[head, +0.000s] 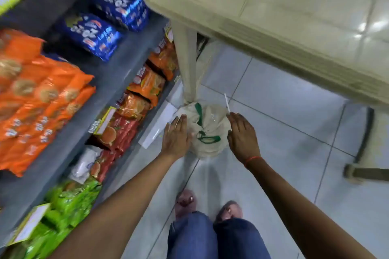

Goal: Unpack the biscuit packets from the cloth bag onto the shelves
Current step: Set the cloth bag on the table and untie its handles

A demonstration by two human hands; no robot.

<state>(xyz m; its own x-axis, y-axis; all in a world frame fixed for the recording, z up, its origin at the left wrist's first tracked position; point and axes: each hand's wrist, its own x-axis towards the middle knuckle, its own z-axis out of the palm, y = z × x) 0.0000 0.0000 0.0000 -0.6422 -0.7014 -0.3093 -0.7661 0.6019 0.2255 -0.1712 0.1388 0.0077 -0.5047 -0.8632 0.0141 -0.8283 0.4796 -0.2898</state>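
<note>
Both hands reaching down, left hand (176, 135) and right hand (242, 134) flanking cloth bag (207, 132) on floor, fingers spread, gripping nothing.

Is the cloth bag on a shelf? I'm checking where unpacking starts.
No, the cloth bag sits on the tiled floor between the left hand and right hand.

Matt off-white cloth bag (207, 130) (green trim) sits on glossy floor tiles (284, 115) beside shiny plastic packets (44, 99).
</note>
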